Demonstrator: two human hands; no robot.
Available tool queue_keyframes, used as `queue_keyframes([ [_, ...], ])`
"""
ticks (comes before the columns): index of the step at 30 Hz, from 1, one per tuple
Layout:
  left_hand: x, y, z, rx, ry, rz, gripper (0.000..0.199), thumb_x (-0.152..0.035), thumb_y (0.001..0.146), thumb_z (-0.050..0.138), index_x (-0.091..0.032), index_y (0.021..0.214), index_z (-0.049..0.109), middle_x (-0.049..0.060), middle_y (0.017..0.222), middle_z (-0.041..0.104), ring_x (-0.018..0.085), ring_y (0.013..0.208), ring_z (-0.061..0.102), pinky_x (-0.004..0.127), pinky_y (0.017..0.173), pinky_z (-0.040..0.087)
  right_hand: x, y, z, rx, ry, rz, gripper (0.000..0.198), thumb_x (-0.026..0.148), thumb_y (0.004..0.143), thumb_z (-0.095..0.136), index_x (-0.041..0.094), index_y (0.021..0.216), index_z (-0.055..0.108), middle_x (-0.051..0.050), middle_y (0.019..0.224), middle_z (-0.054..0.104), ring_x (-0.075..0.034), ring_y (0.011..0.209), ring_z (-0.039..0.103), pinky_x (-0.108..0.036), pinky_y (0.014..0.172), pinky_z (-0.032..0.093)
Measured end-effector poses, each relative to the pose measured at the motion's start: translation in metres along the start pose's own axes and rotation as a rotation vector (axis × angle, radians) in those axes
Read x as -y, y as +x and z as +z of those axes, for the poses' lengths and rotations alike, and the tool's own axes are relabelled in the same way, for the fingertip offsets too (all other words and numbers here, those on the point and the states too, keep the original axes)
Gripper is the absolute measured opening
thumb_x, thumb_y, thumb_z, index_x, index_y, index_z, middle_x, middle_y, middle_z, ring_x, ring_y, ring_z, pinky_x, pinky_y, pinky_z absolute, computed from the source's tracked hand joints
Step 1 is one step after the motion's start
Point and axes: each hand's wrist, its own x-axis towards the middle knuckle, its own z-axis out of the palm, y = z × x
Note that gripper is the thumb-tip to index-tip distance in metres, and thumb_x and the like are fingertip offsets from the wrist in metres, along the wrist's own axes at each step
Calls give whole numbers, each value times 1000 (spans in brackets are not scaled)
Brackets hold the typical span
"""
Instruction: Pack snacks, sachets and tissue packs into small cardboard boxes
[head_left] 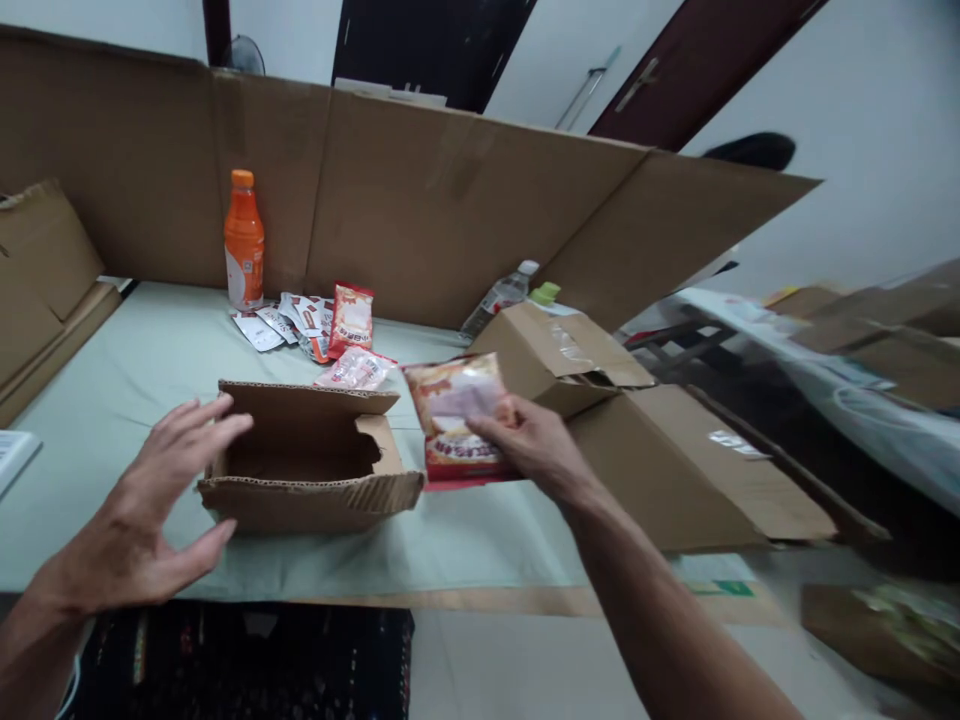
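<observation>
My right hand [536, 440] grips a red and cream snack packet [456, 415] by its right edge, above the table just right of a small open cardboard box [315, 507]. The box looks empty inside, with its front and back flaps standing out. My left hand [154, 505] is at the box's left end, fingers spread and holding nothing; I cannot tell whether it touches the cardboard. Behind the box lie a pink-white packet [355, 369], an upright red packet [352, 318] and a pile of small white sachets [289, 322].
An orange drink bottle [244, 245] stands at the back left, before a tall cardboard screen [420, 200]. Larger cardboard boxes [675, 460] fill the right side, with a clear bottle [501, 298] leaning behind them. Another box [37, 280] stands at the left.
</observation>
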Motion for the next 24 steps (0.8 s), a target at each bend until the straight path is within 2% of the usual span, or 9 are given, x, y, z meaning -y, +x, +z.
queue_keyframes([
  [2, -7, 12, 0, 31, 41, 227, 56, -15, 91, 58, -27, 145, 53, 6, 131, 72, 28, 133, 62, 60, 126, 35, 30, -14, -12, -216, 36, -236, 35, 50, 71, 81, 22, 88, 69, -2, 80, 73, -22, 72, 66, -32, 64, 55],
  [4, -11, 19, 3, 58, 88, 309, 37, -5, 89, 53, -18, 122, 66, 5, 105, 78, 23, 110, 73, 55, 124, 38, 62, -30, -14, -398, 94, -489, 29, 45, 75, 82, 25, 91, 68, -1, 81, 72, -21, 72, 66, -33, 64, 55],
  [6, -13, 20, 5, 68, 109, 328, 26, -2, 88, 52, -14, 105, 68, 5, 90, 76, 20, 91, 74, 50, 120, 44, 92, -47, -4, -427, 133, -677, 23, 39, 78, 82, 27, 88, 65, 0, 78, 70, -20, 68, 64, -31, 62, 54],
  [8, -14, 18, 7, 74, 138, 327, 23, -2, 88, 50, -13, 97, 68, 5, 84, 73, 19, 81, 72, 47, 114, 49, 116, -58, 15, -302, 124, -839, 19, 34, 81, 80, 27, 86, 62, 2, 76, 68, -17, 64, 61, -28, 59, 51],
  [11, -15, 14, 6, 70, 222, 321, 20, -5, 89, 49, -14, 89, 67, 6, 77, 69, 21, 73, 68, 44, 95, 58, 140, -64, 47, 51, -78, -955, 8, 22, 85, 67, 24, 85, 59, 2, 76, 65, -15, 65, 58, -26, 62, 46],
  [14, -14, 14, 6, 46, 269, 285, 21, -7, 90, 48, -16, 83, 65, 4, 70, 64, 21, 68, 63, 39, 73, 56, 151, -57, 72, 364, -453, -852, 11, 11, 78, 58, 21, 80, 56, 0, 78, 66, -14, 66, 53, -26, 62, 37],
  [16, -13, 14, 7, 39, 274, 269, 22, -6, 90, 48, -17, 80, 64, 3, 68, 61, 21, 66, 59, 36, 65, 51, 154, -51, 84, 498, -674, -764, 12, 10, 76, 59, 20, 81, 58, -2, 81, 69, -15, 68, 54, -27, 61, 31],
  [21, -13, 14, 3, 103, 234, 227, 20, -5, 87, 48, -18, 87, 64, 4, 76, 64, 22, 72, 60, 35, 67, 50, 153, -42, 116, 718, -891, -793, 7, 14, 88, 63, 17, 91, 68, -7, 95, 76, -18, 78, 61, -31, 61, 25],
  [24, -12, 21, -4, 253, 205, 159, 32, -10, 84, 56, -19, 114, 65, 11, 119, 69, 26, 103, 67, 37, 84, 56, 150, -41, 132, 807, -813, -859, 11, 17, 96, 61, 15, 96, 72, -8, 97, 77, -17, 78, 62, -30, 64, 30],
])
